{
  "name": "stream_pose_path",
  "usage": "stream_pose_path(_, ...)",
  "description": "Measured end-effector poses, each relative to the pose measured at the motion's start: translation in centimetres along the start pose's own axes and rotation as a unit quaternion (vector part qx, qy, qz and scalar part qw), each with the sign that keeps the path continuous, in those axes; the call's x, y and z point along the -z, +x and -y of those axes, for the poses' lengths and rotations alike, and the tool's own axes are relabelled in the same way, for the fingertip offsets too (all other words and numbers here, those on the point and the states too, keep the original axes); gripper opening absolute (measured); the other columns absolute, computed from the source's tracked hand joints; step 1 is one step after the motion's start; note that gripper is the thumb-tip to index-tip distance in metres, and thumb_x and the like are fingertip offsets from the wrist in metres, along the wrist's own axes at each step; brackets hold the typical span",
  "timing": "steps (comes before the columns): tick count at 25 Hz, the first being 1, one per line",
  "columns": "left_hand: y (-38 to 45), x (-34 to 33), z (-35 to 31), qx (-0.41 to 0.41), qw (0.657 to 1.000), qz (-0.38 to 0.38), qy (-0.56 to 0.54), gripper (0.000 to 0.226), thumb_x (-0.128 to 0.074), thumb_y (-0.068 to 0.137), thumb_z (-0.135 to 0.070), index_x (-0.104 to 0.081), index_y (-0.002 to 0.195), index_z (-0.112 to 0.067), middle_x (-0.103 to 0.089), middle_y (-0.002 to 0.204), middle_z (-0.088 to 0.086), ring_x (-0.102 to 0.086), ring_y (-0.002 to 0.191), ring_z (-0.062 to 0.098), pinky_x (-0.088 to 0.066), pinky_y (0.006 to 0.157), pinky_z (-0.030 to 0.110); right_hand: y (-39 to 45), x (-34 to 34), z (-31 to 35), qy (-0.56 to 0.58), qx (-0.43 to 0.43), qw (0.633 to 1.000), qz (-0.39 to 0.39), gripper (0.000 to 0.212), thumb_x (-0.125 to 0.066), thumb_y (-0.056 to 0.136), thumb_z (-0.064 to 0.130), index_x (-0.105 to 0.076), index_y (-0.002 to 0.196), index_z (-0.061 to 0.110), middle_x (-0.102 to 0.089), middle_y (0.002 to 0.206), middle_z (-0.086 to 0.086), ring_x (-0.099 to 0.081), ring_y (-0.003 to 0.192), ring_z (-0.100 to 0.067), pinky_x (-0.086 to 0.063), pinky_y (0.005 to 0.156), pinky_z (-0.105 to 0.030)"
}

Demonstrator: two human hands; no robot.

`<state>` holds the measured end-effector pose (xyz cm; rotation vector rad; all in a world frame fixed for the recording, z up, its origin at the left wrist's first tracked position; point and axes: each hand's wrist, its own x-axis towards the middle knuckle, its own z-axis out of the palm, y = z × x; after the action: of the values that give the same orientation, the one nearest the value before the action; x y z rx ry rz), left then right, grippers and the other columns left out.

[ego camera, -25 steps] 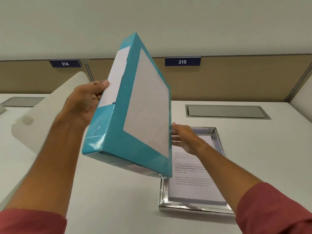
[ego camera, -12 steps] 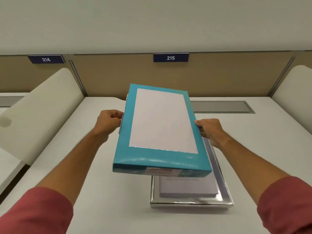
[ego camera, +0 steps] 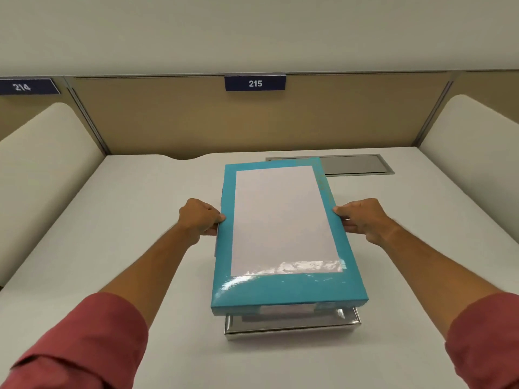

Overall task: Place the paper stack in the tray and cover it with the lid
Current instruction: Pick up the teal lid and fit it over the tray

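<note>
Fingers (ego camera: pixel 216 219) of both hands gripping lid (ego camera: pixel 283 234)

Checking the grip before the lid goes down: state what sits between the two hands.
In the head view, the teal lid spans the gap; the left hand and right hand grip its long edges, above the metal tray.
</note>
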<state>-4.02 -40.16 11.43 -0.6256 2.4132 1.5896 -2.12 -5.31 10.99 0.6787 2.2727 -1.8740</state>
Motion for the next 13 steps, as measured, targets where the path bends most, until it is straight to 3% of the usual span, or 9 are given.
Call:
stream_pose_path(8, -0.1, -3.0, 2.1, 0.05, 0.998, 0.004, 0.035, 0.023, -0.079, 0.076, -0.004, -0.069, 0.094, 0.008, -0.069, 0.086, 0.017, -0.068, 0.062, 0.023, -0.06, 0.059, 0.032, 1.1, 1.0, -3.6, -0.024, -0.069, 0.997, 0.015, 0.03, -0.074, 0.081, 0.002, -0.064, 0.104, -0.014, -0.07, 0.102, -0.025, -0.071, 0.075, -0.029, -0.062, 0.055, -0.031)
stream_pose_path(11, -0.1, -3.1, 2.6, 0.051, 0.998, -0.004, 0.04, 0.023, -0.079, 0.076, -0.004, -0.069, 0.093, 0.007, -0.067, 0.081, 0.015, -0.067, 0.061, 0.023, -0.06, 0.065, 0.035, 1.7, 0.5, -4.2, -0.03, -0.079, 0.996, 0.02, 0.032, -0.074, 0.081, 0.003, -0.063, 0.107, -0.014, -0.07, 0.103, -0.025, -0.071, 0.081, -0.033, -0.062, 0.068, -0.039)
stream_pose_path(13, 0.0, -3.2, 2.8, 0.049, 0.998, -0.009, 0.041, 0.023, -0.079, 0.076, -0.005, -0.069, 0.093, 0.007, -0.066, 0.08, 0.014, -0.066, 0.061, 0.023, -0.06, 0.067, 0.035, 1.9, 0.3, -4.4, -0.037, -0.079, 0.996, 0.02, 0.032, -0.074, 0.081, 0.004, -0.063, 0.106, -0.013, -0.07, 0.103, -0.024, -0.071, 0.08, -0.032, -0.062, 0.067, -0.039)
